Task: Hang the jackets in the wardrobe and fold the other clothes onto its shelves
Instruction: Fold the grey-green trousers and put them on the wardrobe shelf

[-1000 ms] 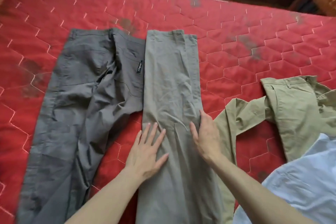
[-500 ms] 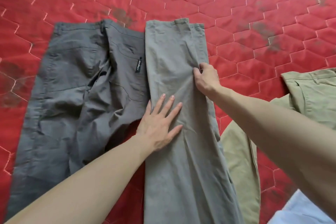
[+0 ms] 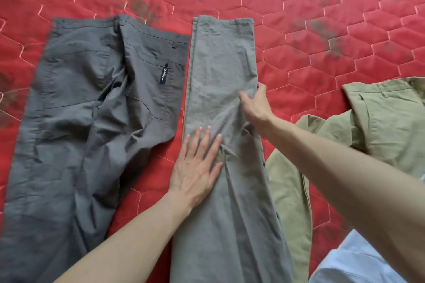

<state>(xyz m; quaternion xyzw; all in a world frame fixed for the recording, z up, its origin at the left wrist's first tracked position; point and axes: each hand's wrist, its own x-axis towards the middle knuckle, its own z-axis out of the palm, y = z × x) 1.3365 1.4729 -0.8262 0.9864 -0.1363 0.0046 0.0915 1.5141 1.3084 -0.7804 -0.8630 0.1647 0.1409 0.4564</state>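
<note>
Two bare forearms reach in from the lower edge, with no sleeve showing on either as far as the view goes. The left hand [image 3: 195, 167] and the right hand [image 3: 255, 105] wear no gloves, rings or watch. The left fingernails are short, pale and unpainted; the right hand's nails are not visible.
</note>
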